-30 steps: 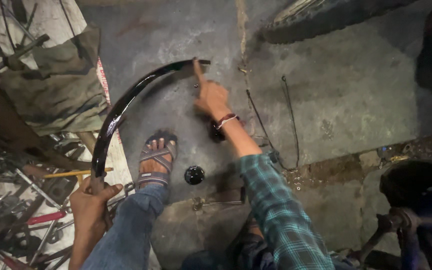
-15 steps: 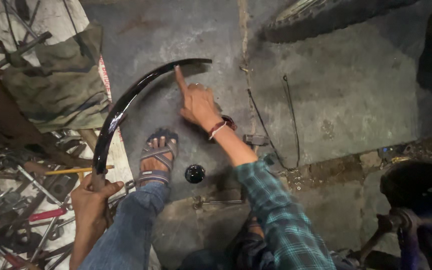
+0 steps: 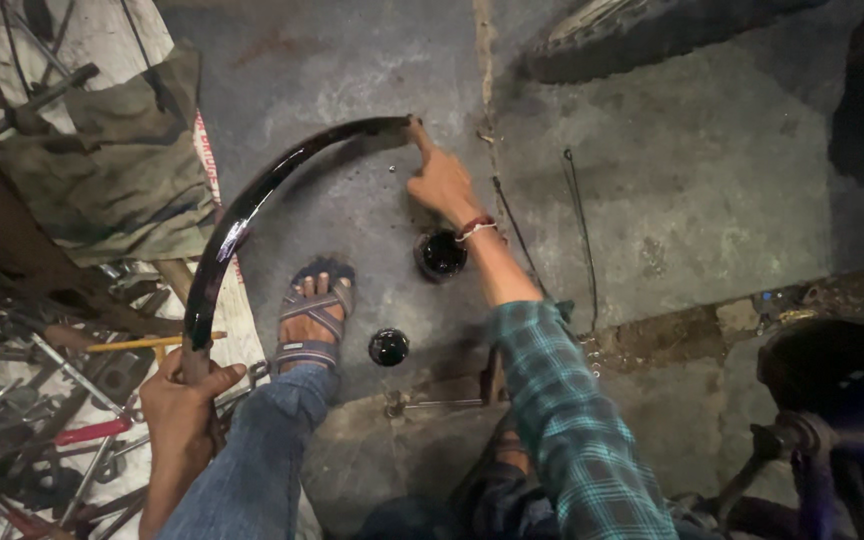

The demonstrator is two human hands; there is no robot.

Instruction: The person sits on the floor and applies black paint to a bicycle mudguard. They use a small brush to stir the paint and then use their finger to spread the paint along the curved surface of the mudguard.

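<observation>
Left hand clamps the near end of the black curved mudguard, arching over the sandalled foot. Right hand, forefinger extended, presses the far tip; a slip could tip the small black pot beside the foot.

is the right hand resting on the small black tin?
No, the right hand has its index finger on the far end of the curved black mudguard, while the small black tin sits on the floor beneath the wrist.

It was a bicycle repair workshop: beside the cracked concrete floor lay a heap of wrenches and pliers, a tyre beyond it.
</observation>
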